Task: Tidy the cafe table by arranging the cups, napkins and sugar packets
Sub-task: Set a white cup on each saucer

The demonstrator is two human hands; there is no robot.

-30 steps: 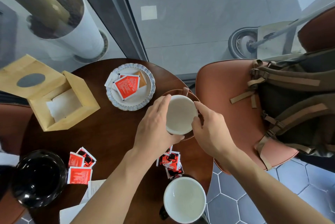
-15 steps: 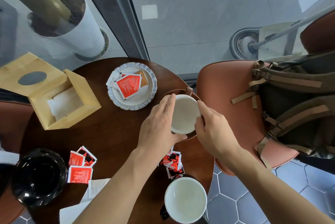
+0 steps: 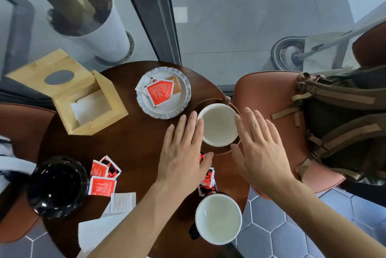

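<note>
Both hands have just let go of the white cup (image 3: pixel 218 125). Half a second ago the fingers of each curled around its rim; now they lie spread and nearly straight on either side, holding nothing. That suggests the cup has been set where the person wants it, on the brown saucer (image 3: pixel 234 149) near the table's right edge, just beside the scalloped plate (image 3: pixel 183 99) that holds red sugar packets (image 3: pixel 159 91).

Going left to right: the open wooden napkin box (image 3: pixel 83 99) sits at the far left of the round table (image 3: pixel 129 145), a black cup (image 3: pixel 56 184) nearer the person, then loose red packets (image 3: pixel 103 176) and white napkins (image 3: pixel 122 202) still scattered. The left hand (image 3: pixel 183 153) hovers flat, fingertips beside the cup's left rim and partly over more packets (image 3: pixel 206 180). The right hand (image 3: pixel 261 153) is open too, out past the saucer's right side.

The cup stands upright, mouth up, so its long axis is vertical. A small brown tab at the saucer's far-right edge may be a handle; it cannot be told for certain. A second white cup (image 3: pixel 218 218) stands nearest the person.

The loose packets and napkins look like the remaining work.
</note>
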